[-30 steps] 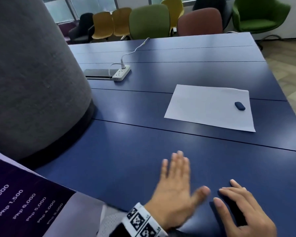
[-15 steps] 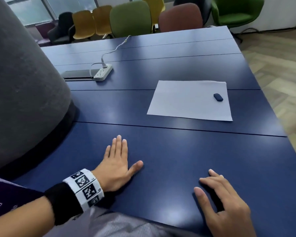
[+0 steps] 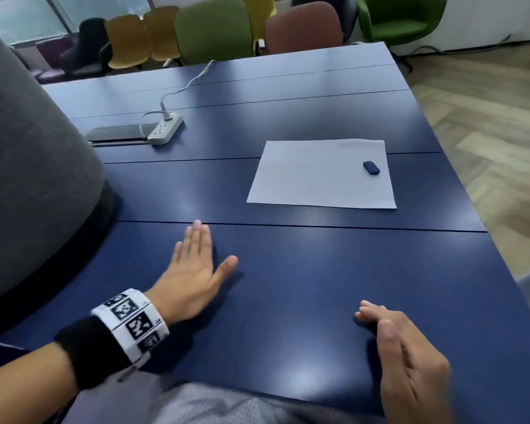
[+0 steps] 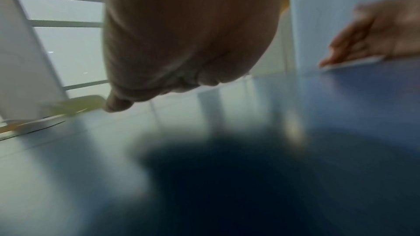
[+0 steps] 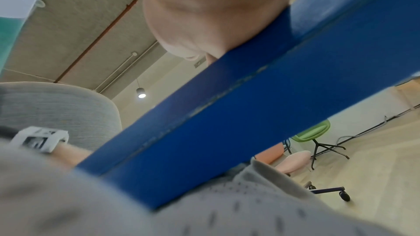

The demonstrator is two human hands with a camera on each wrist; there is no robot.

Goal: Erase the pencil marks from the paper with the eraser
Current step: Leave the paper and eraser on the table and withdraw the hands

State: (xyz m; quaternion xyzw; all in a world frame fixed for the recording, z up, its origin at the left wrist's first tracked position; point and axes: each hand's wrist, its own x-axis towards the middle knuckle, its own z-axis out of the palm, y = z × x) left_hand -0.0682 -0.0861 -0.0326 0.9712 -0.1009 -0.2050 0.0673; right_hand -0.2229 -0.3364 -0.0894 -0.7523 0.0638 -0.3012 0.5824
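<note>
A white sheet of paper [image 3: 318, 175] lies flat on the blue table [image 3: 288, 301], ahead and to the right. A small dark blue eraser [image 3: 371, 167] rests on the sheet near its right edge. No pencil marks are visible from here. My left hand [image 3: 193, 270] lies flat on the table with straight fingers, well short of the paper. My right hand [image 3: 407, 356] rests on its edge near the table's front, fingers relaxed and empty. The left wrist view shows my palm [image 4: 188, 33] above the blurred tabletop; the right wrist view shows the table's front edge [image 5: 227, 114].
A wide grey pillar [image 3: 28, 166] rises at the left. A white power strip [image 3: 165, 129] with its cable and a dark flat panel [image 3: 120, 133] sit at the back left. Coloured chairs [image 3: 214, 29] line the far side. The table's right edge drops to a wooden floor [image 3: 496, 148].
My left hand slid forward and to the right over the table. My right hand turned from flat onto its edge. The view shifted, so paper and eraser sit differently in the frame.
</note>
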